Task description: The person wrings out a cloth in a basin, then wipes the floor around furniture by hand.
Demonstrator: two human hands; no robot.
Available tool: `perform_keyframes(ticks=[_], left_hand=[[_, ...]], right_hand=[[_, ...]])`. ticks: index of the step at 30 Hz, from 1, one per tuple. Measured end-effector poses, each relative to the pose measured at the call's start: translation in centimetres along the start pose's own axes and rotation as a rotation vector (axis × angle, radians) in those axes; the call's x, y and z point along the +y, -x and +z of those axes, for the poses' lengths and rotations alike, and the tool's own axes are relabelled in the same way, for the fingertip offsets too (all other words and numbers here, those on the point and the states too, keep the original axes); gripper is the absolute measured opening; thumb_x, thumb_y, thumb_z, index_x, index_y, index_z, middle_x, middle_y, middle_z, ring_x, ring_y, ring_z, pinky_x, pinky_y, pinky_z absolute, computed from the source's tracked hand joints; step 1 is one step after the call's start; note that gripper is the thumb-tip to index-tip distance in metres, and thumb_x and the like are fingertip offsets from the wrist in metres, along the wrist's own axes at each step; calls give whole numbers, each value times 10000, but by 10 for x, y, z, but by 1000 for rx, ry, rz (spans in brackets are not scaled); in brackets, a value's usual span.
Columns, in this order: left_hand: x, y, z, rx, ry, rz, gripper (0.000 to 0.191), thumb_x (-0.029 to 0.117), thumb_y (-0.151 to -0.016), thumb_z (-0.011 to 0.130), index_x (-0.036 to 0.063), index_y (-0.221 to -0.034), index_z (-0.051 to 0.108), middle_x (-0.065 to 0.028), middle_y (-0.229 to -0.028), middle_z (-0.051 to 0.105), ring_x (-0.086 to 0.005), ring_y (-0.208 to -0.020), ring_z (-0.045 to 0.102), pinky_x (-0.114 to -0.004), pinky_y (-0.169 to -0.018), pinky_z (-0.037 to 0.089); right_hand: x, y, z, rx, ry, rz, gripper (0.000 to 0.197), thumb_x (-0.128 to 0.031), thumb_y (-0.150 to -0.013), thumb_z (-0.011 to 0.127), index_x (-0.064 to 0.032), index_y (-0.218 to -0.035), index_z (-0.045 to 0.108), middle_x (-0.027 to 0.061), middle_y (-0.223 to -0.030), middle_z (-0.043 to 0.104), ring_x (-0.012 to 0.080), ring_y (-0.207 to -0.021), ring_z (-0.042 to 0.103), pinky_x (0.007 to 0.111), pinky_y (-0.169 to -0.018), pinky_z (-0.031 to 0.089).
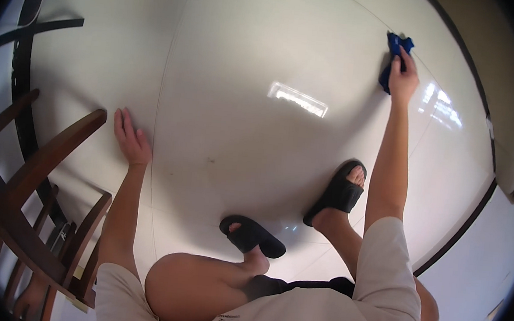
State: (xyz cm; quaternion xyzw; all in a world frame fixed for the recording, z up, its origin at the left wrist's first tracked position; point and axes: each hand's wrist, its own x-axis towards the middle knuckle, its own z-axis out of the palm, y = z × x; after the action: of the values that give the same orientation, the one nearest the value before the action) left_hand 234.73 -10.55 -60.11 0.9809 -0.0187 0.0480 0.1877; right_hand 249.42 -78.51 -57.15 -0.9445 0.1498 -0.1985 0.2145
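My right hand (403, 77) presses a crumpled dark blue cloth (394, 44) onto the glossy, pale tiled floor (223, 125), at the upper right, beside a joint between tiles. The cloth sticks out beyond my fingertips and along the left side of the hand. At the left, my left hand (132, 139) rests on the floor with its fingers spread a little and nothing in it. Its fingertips are close to the end of a brown wooden chair leg (98, 117), with a small gap between them.
Wooden chair parts (17, 231) fill the lower left. A dark bar (58, 25) juts in at the upper left. My feet, in black slides (336, 192), stand between my arms. Dark skirting (457, 233) edges the floor on the right, near a beige upholstered piece (508, 118).
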Motion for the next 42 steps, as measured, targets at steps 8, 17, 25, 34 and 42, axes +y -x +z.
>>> perform_keyframes(ticks=[8,17,25,34,42], left_hand=[[-6,6,-10,-84,-68,-51,594,270,-1072,438,30,-1610,360,-236,-1670,258,-421,-1537,263,-512,-1254,242],[-8,7,-5,-68,-82,29,594,247,-1065,425,33,-1614,354,-255,-1667,258,-433,-1523,283,-517,-1244,255],[2,7,0,-53,-63,30,590,234,-1060,423,36,-1612,364,-254,-1654,287,-435,-1522,292,-519,-1242,261],[-18,10,-12,-21,-82,1,577,196,-1045,444,52,-1602,396,-225,-1659,302,-413,-1527,299,-497,-1248,272],[-14,9,-11,-25,-82,9,586,179,-1035,444,55,-1606,393,-233,-1661,307,-422,-1522,311,-505,-1247,266]], right_hand=[[-141,191,52,-377,-406,7,288,-111,-901,708,-69,-1185,726,169,-1129,727,337,-1002,671,435,-831,532],[-198,297,30,-448,-423,-318,376,-152,-887,722,-43,-1247,711,157,-1420,629,342,-1338,589,476,-1134,481],[16,115,-35,158,212,326,426,-118,-929,588,-87,-1343,685,265,-1477,556,477,-1349,526,514,-1123,456],[-230,264,50,-299,-245,-116,245,-116,-859,693,-118,-1098,748,115,-1468,601,305,-1350,587,472,-1134,480],[-181,261,26,-202,-77,-67,342,-35,-929,611,-123,-1236,732,194,-1395,632,411,-1261,604,500,-1059,508]])
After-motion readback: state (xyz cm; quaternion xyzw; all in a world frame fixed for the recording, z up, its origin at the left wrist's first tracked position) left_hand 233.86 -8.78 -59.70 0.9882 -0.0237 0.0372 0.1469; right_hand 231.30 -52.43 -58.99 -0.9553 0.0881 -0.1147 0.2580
